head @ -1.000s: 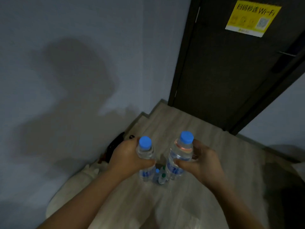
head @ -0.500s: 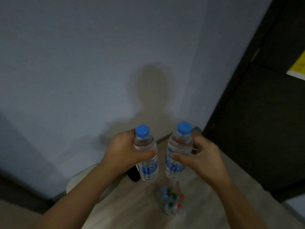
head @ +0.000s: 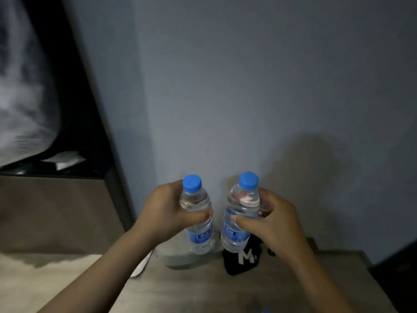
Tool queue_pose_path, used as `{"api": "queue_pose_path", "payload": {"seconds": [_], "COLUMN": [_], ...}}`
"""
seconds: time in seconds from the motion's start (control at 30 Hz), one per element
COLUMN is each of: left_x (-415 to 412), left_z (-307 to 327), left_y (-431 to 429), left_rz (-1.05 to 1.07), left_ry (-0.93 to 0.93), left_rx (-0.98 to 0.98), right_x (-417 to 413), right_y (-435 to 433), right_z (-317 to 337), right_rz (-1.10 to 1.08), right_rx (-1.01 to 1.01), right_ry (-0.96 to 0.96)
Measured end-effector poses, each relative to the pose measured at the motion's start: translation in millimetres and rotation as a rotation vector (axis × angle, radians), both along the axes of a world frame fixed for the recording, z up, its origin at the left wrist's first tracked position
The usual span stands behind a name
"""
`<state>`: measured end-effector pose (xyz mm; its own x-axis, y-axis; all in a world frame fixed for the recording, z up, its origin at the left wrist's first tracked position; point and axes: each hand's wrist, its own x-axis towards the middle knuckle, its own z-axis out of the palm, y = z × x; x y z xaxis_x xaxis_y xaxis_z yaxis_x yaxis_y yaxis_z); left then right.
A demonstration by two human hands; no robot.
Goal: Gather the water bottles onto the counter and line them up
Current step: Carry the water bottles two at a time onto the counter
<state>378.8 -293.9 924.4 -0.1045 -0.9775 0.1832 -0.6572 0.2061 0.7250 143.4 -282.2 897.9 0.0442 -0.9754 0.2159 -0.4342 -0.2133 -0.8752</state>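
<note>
Upright and side by side, not touching, two clear bottles hang in mid-air before a grey wall (head: 248,86). The left hand (head: 167,211) curls its fingers round the left bottle (head: 196,199); the right hand (head: 277,227) grips the right bottle (head: 242,202) likewise. Each bottle has a blue cap and label and is nearly full of water. Below them, a black item (head: 244,260) marked "M." lies on the wooden floor (head: 214,290). Since half a second ago both grips are unchanged, but the dark door and the floor's bottle cluster have left view.
</note>
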Motion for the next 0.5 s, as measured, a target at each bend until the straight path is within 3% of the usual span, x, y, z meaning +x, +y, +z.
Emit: {"api": "queue_pose_path", "payload": {"seconds": [0.5], "left_x": [163.7], "left_z": [11.1], "left_y": [110.2], "left_rz": [0.602], "left_ry": [-0.019], "left_rx": [-0.03], "right_x": [196.4], "right_y": [-25.8], "right_z": [10.0], "right_rz": [0.603], "right_rx": [-0.007], "right_ry": [0.015]}}
